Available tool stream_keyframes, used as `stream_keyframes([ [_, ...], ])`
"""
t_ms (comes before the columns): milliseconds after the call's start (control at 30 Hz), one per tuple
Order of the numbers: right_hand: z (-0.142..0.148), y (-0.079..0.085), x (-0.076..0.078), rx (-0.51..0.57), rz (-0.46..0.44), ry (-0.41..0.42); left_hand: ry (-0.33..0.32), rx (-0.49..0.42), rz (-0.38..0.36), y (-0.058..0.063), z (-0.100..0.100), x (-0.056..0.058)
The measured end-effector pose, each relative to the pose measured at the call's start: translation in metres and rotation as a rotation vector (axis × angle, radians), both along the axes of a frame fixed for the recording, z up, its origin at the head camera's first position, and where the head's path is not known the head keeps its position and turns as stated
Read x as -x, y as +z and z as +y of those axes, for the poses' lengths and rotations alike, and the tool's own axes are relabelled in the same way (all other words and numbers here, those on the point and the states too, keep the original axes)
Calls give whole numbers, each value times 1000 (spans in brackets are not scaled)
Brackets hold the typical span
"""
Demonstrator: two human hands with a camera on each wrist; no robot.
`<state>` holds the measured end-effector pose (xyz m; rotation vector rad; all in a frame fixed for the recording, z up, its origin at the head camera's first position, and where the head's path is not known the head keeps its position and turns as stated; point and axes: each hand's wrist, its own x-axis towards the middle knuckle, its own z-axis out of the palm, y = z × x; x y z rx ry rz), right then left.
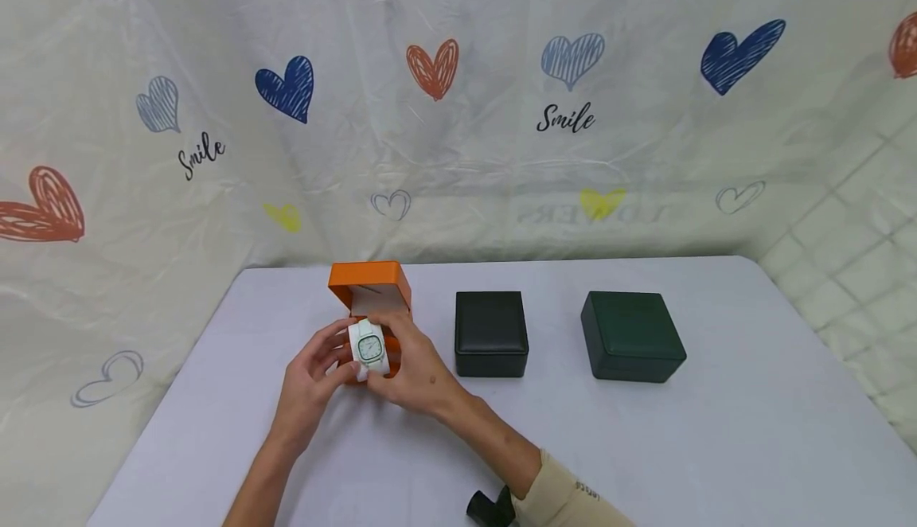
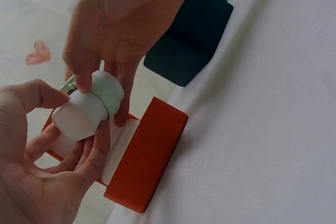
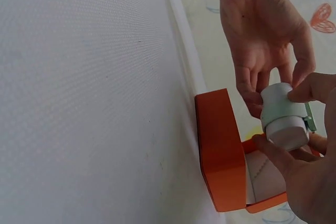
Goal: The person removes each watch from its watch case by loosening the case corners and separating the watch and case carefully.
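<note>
A pale watch (image 1: pixel 369 348) with a green-rimmed square face wraps a white cushion (image 2: pixel 75 121). Both hands hold it just above an orange box (image 1: pixel 368 274), whose lid stands raised at the back. My left hand (image 1: pixel 308 386) pinches the cushion from the left, thumb at its lower edge. From the other side my right hand (image 1: pixel 417 368) grips the watch and cushion between thumb and fingers. In the right wrist view the pale green strap (image 3: pixel 281 109) circles the cushion. Much of the box's inside is hidden behind the hands.
To the right of the orange box stands a closed black box (image 1: pixel 490 332). Farther right is a closed dark green box (image 1: pixel 634 336). A black object (image 1: pixel 489 509) shows by the right sleeve at the front. Behind the white table (image 1: pixel 752 400) hangs a sheet printed with hearts.
</note>
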<state>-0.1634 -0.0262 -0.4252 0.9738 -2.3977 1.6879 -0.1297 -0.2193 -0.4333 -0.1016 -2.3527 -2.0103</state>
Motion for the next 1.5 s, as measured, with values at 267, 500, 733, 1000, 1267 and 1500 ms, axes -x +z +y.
stream_keyframes([
  [267,2,1,0,-21,-46,0,17,6,-29,0,2,0],
  [500,3,-1,-1,-35,-27,2,14,-2,-32,-1,3,-2],
  [733,5,-3,0,-29,-27,14,-2,-23,-28,-2,5,-1],
  [1000,6,-5,3,-11,-1,59,-48,-9,-73,-4,1,-3],
  [1267,9,-4,6,11,-78,68,-62,-19,-66,-3,1,-2],
  [1500,7,-7,5,16,-82,79,-44,-18,-83,-3,0,-3],
])
